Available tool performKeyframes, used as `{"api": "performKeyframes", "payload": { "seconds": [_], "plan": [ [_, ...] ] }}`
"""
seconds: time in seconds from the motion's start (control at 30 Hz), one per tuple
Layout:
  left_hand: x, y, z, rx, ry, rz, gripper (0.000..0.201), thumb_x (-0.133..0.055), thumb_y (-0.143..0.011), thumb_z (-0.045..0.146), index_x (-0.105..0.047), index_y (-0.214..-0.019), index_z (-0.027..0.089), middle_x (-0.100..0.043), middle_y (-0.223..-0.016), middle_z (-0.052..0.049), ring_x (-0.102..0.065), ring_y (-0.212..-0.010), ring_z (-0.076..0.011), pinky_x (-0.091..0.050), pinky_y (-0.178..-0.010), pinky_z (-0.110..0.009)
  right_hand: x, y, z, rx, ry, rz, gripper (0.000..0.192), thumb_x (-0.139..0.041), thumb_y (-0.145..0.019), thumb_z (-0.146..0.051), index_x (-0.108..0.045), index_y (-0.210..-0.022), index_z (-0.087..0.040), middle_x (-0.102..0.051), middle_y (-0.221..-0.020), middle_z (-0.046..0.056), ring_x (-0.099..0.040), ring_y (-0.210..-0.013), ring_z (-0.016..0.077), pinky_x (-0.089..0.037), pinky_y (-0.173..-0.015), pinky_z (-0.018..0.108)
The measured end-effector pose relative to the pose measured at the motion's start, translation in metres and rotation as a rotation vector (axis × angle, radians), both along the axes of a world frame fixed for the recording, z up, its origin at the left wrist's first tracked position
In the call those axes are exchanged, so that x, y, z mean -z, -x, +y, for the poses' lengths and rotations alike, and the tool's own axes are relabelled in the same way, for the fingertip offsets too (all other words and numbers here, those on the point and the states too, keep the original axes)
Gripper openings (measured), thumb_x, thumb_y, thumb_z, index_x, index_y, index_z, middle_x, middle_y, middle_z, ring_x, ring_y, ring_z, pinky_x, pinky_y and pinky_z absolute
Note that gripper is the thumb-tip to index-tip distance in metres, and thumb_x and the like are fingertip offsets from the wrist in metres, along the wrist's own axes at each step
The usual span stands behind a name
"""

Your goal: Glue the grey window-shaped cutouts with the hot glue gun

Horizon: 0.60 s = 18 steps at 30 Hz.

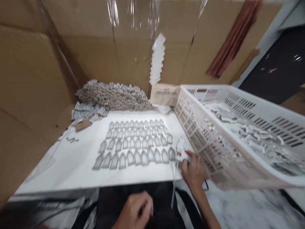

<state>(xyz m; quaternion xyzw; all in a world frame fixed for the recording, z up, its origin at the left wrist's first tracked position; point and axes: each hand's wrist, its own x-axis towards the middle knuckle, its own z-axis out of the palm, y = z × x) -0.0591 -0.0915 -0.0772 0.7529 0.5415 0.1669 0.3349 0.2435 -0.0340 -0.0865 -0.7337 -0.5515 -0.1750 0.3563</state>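
Note:
My right hand (194,170) is at the right side of the white table, its fingers closed on a white glue gun (181,155) with a red part. A metal nozzle points away from me. A long, pale glue stick (173,194) trails from the gun past the table's near edge. My left hand (139,208) is curled in a loose fist over my dark lap, slightly blurred, with nothing visible in it. Left of the gun, small grey arch-shaped pieces (137,157) lie flat in several rows. The nearest piece (171,154) almost touches the gun.
A large white plastic basket (197,117) holding pale pieces stands on the right. At the back rises a heap of grey pieces (114,95) beside a small carton (165,94) and white dish (164,109). Cardboard walls (90,54) enclose the table; dark bits (72,140) lie left.

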Motion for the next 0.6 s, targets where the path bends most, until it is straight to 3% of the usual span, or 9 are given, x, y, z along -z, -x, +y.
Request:
{"api": "performKeyframes", "payload": {
  "seconds": [0.07,0.17,0.33,0.37,0.43,0.53,0.6],
  "plan": [
    [-0.014,0.016,-0.018,0.003,-0.024,-0.119,0.051,-0.046,-0.109,0.06,-0.069,-0.083,0.023,-0.071,-0.081,-0.003,-0.07,-0.078,-0.0186,-0.061,-0.084,-0.037,0.001,0.0,-0.001,0.02,0.093,0.032,0.035,-0.05,-0.092,-0.021,-0.069,-0.121,-0.018,-0.068,-0.11,0.013,-0.065,-0.104,0.0335,-0.048,-0.084,0.041],
    [-0.037,0.047,-0.006,-0.198,-0.171,-0.194,0.057,-0.032,-0.108,0.063,-0.062,-0.077,0.025,-0.064,-0.071,-0.002,-0.064,-0.069,-0.0192,-0.056,-0.075,-0.034,-0.001,0.001,-0.002,0.031,0.142,0.05,0.037,-0.05,-0.092,-0.021,-0.069,-0.124,-0.018,-0.067,-0.115,0.015,-0.064,-0.109,0.035,-0.048,-0.088,0.043],
    [-0.073,0.109,0.042,-0.62,-0.547,-0.197,0.037,-0.051,-0.105,0.052,-0.058,-0.077,0.028,-0.064,-0.062,0.004,-0.064,-0.059,-0.0216,-0.05,-0.059,-0.033,-0.002,0.003,-0.006,-0.026,-0.007,-0.004,0.03,-0.049,-0.093,-0.023,-0.07,-0.114,-0.019,-0.068,-0.101,0.011,-0.066,-0.097,0.0332,-0.049,-0.08,0.041],
    [-0.077,0.12,0.052,-0.792,-0.573,-0.13,0.036,-0.054,-0.102,0.058,-0.06,-0.08,0.03,-0.068,-0.065,0.004,-0.071,-0.066,-0.0253,-0.054,-0.063,-0.036,0.004,0.003,-0.004,-0.038,-0.036,-0.052,0.028,-0.047,-0.095,-0.023,-0.068,-0.114,-0.02,-0.068,-0.102,0.011,-0.066,-0.096,0.0322,-0.049,-0.077,0.04],
    [-0.08,0.137,0.071,-0.961,-0.573,-0.062,0.037,-0.063,-0.089,0.071,-0.059,-0.087,0.034,-0.075,-0.075,0.005,-0.079,-0.083,-0.0335,-0.06,-0.072,-0.046,0.019,0.0,0.003,-0.064,-0.074,-0.095,0.028,-0.046,-0.097,-0.024,-0.065,-0.117,-0.022,-0.068,-0.104,0.01,-0.067,-0.096,0.0316,-0.049,-0.078,0.04],
    [-0.084,0.145,0.099,-0.938,-0.566,-0.006,0.045,-0.06,-0.083,0.073,-0.061,-0.109,0.036,-0.079,-0.082,0.002,-0.081,-0.086,-0.0384,-0.063,-0.07,-0.052,0.028,-0.005,0.009,-0.058,-0.08,-0.106,0.027,-0.045,-0.098,-0.025,-0.064,-0.118,-0.023,-0.067,-0.102,0.009,-0.067,-0.094,0.0313,-0.049,-0.076,0.04],
    [-0.087,0.143,0.115,-0.869,-0.508,0.048,0.049,-0.056,-0.082,0.07,-0.066,-0.107,0.028,-0.081,-0.089,-0.006,-0.08,-0.084,-0.038,-0.065,-0.077,-0.052,0.02,-0.007,0.004,-0.036,-0.042,-0.107,0.029,-0.046,-0.098,-0.025,-0.066,-0.118,-0.021,-0.066,-0.102,0.01,-0.067,-0.095,0.0328,-0.048,-0.076,0.041]
  ]
}}
